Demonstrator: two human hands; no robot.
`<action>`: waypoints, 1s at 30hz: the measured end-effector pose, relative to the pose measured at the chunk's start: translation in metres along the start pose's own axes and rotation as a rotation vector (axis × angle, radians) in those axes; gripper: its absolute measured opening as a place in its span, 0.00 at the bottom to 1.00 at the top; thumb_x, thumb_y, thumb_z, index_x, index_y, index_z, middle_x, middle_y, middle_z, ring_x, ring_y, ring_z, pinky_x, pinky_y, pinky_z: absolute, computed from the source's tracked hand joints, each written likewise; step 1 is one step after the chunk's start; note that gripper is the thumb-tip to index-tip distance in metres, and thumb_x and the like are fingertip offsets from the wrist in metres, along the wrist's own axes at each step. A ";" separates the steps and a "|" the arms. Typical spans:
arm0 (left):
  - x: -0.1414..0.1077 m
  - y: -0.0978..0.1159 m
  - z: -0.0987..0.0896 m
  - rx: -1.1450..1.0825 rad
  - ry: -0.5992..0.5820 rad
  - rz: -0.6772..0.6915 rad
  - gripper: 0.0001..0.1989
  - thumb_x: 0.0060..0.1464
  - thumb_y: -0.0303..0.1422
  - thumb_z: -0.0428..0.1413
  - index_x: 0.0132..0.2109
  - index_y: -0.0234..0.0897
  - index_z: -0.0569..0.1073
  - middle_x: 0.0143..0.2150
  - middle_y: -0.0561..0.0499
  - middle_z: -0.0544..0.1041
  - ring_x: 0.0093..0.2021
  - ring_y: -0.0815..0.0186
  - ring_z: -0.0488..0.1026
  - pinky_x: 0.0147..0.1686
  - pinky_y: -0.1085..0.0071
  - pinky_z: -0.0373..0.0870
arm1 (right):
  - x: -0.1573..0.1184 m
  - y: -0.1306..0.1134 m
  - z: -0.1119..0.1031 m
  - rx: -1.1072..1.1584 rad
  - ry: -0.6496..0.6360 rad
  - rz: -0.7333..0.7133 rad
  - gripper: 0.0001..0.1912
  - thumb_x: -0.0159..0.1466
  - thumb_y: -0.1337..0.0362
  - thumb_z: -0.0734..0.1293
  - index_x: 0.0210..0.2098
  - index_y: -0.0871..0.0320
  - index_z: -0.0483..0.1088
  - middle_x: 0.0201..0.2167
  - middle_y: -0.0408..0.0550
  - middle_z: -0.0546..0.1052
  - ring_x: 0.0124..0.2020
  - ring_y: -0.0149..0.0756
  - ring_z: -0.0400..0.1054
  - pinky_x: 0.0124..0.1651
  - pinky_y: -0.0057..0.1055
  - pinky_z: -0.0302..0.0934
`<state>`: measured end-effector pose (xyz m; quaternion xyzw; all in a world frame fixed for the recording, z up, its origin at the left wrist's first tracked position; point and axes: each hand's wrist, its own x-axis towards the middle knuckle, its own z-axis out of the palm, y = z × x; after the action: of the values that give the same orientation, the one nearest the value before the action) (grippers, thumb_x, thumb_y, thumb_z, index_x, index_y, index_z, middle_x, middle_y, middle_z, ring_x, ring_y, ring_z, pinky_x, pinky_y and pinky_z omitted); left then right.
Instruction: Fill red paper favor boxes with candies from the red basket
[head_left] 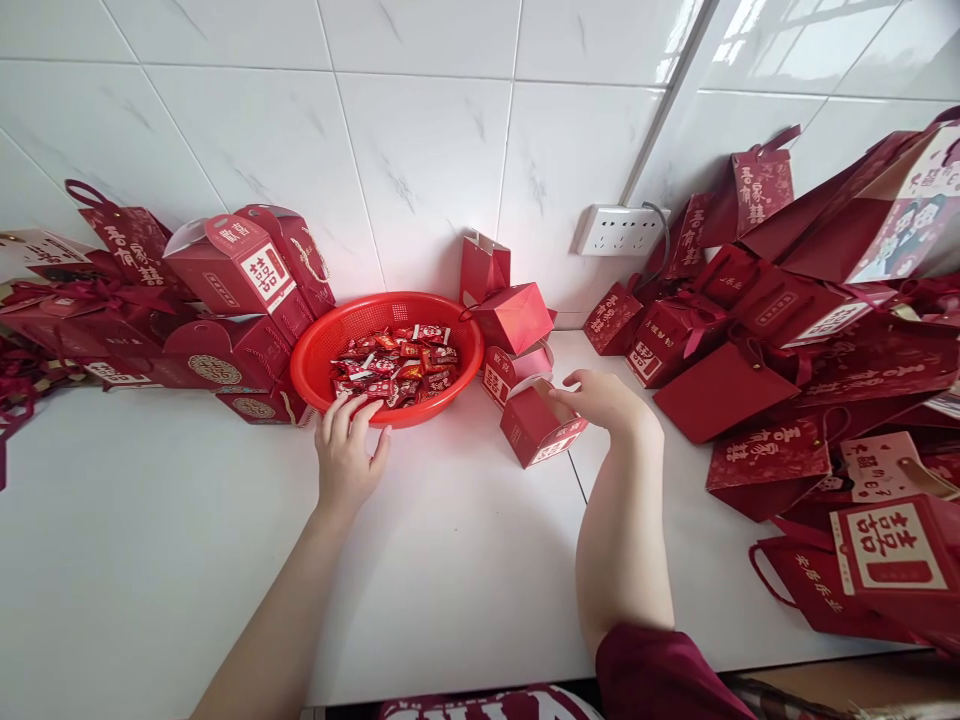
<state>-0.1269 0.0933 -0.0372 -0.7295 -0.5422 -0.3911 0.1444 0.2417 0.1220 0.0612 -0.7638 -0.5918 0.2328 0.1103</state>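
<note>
My left hand (350,452) rests at the front rim of a red plastic basket (311,385), its fingers apart and nothing in them. Red-wrapped sweets (397,365) are heaped inside the basket. To the right, my right hand (596,398) reaches over a small open red box (527,420) with its fingertips at the box's upper edge; the fingers are bent and partly hidden, so their hold on it is unclear. Just behind that box stands another red box (501,372) with a pale label.
Red gift boxes (232,270) are stacked left of the basket. A large pile of red boxes (772,450) fills the right side. A box (517,315) lies near the tiled wall, below a white power socket (619,232). The white tabletop (450,580) extends in front.
</note>
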 end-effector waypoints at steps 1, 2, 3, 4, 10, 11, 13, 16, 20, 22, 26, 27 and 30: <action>0.000 0.000 0.000 -0.005 0.001 0.002 0.20 0.60 0.35 0.57 0.59 0.38 0.73 0.60 0.40 0.73 0.67 0.49 0.63 0.68 0.53 0.54 | 0.000 0.000 -0.001 -0.009 -0.006 -0.006 0.24 0.64 0.48 0.63 0.50 0.57 0.74 0.49 0.61 0.77 0.40 0.48 0.74 0.33 0.36 0.63; 0.000 -0.001 0.000 -0.010 0.003 0.003 0.20 0.60 0.35 0.57 0.59 0.39 0.73 0.60 0.40 0.73 0.67 0.49 0.63 0.68 0.52 0.54 | 0.000 0.000 -0.001 -0.019 -0.017 -0.013 0.21 0.65 0.49 0.63 0.46 0.57 0.75 0.45 0.60 0.78 0.38 0.46 0.74 0.32 0.35 0.62; 0.000 -0.001 0.001 -0.013 0.006 0.005 0.20 0.60 0.35 0.57 0.59 0.39 0.73 0.60 0.40 0.73 0.67 0.49 0.63 0.68 0.52 0.54 | 0.000 -0.001 -0.001 -0.029 -0.032 -0.025 0.18 0.66 0.50 0.62 0.40 0.57 0.75 0.41 0.58 0.79 0.35 0.44 0.73 0.30 0.34 0.60; 0.000 -0.001 0.001 -0.017 0.007 0.007 0.20 0.60 0.35 0.57 0.59 0.39 0.73 0.60 0.40 0.73 0.67 0.49 0.63 0.68 0.52 0.54 | -0.001 -0.002 -0.002 -0.039 -0.049 -0.040 0.18 0.66 0.51 0.61 0.35 0.57 0.75 0.36 0.56 0.79 0.31 0.42 0.72 0.29 0.33 0.59; -0.002 0.007 0.003 0.061 0.108 0.004 0.20 0.60 0.33 0.59 0.59 0.38 0.73 0.64 0.37 0.70 0.69 0.44 0.60 0.69 0.42 0.44 | -0.012 -0.026 0.002 -0.072 -0.146 -0.196 0.23 0.71 0.52 0.57 0.24 0.57 0.66 0.28 0.49 0.77 0.22 0.32 0.64 0.24 0.30 0.53; -0.002 0.011 0.001 0.067 0.147 0.039 0.20 0.59 0.33 0.60 0.58 0.39 0.74 0.64 0.37 0.70 0.69 0.43 0.60 0.70 0.40 0.42 | -0.015 -0.033 0.003 -0.078 -0.168 -0.231 0.23 0.71 0.52 0.57 0.24 0.57 0.66 0.28 0.49 0.78 0.22 0.31 0.65 0.24 0.30 0.53; -0.003 0.021 -0.003 0.018 0.195 0.147 0.20 0.57 0.30 0.61 0.57 0.41 0.74 0.61 0.40 0.73 0.66 0.44 0.64 0.69 0.40 0.44 | -0.024 -0.048 0.007 -0.097 -0.220 -0.312 0.23 0.71 0.55 0.57 0.23 0.57 0.67 0.26 0.49 0.78 0.23 0.31 0.67 0.25 0.28 0.55; -0.004 0.038 -0.012 -0.143 0.165 0.311 0.21 0.54 0.25 0.60 0.56 0.42 0.75 0.56 0.43 0.77 0.61 0.48 0.70 0.64 0.48 0.62 | -0.038 -0.072 0.016 -0.160 -0.276 -0.438 0.22 0.71 0.59 0.58 0.23 0.59 0.70 0.25 0.49 0.78 0.24 0.31 0.70 0.27 0.27 0.56; -0.004 0.052 -0.021 -0.345 -0.039 0.461 0.21 0.54 0.21 0.54 0.53 0.41 0.76 0.56 0.45 0.78 0.60 0.51 0.72 0.58 0.53 0.70 | -0.058 -0.098 0.027 -0.277 -0.263 -0.587 0.19 0.72 0.61 0.59 0.31 0.61 0.76 0.31 0.53 0.80 0.33 0.36 0.73 0.33 0.28 0.57; -0.002 0.053 -0.022 -0.425 -0.171 0.494 0.22 0.54 0.21 0.51 0.53 0.40 0.75 0.57 0.45 0.78 0.62 0.50 0.70 0.60 0.49 0.68 | -0.064 -0.104 0.029 -0.330 -0.255 -0.633 0.17 0.72 0.62 0.59 0.35 0.62 0.77 0.34 0.55 0.80 0.36 0.39 0.74 0.35 0.28 0.57; 0.001 0.051 -0.023 -0.444 -0.360 0.557 0.26 0.54 0.24 0.47 0.60 0.35 0.72 0.62 0.42 0.74 0.65 0.47 0.66 0.66 0.40 0.56 | -0.066 -0.104 0.030 -0.395 -0.259 -0.692 0.19 0.74 0.63 0.58 0.36 0.63 0.77 0.33 0.56 0.80 0.36 0.40 0.73 0.35 0.29 0.56; 0.001 0.052 -0.022 -0.443 -0.384 0.561 0.26 0.54 0.25 0.47 0.59 0.35 0.72 0.61 0.41 0.74 0.65 0.47 0.66 0.67 0.39 0.54 | -0.065 -0.103 0.031 -0.399 -0.260 -0.703 0.20 0.74 0.63 0.57 0.36 0.63 0.77 0.33 0.56 0.79 0.36 0.40 0.73 0.34 0.29 0.55; -0.001 0.055 -0.022 -0.452 -0.361 0.519 0.20 0.53 0.27 0.47 0.50 0.34 0.75 0.50 0.40 0.77 0.58 0.49 0.70 0.64 0.42 0.59 | -0.059 -0.099 0.031 -0.387 -0.259 -0.715 0.20 0.74 0.63 0.56 0.35 0.63 0.76 0.32 0.55 0.79 0.34 0.39 0.71 0.30 0.31 0.51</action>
<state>-0.0865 0.0583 -0.0117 -0.9131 -0.2564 -0.3162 -0.0235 0.1307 0.0897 0.0911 -0.4817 -0.8611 0.1588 -0.0366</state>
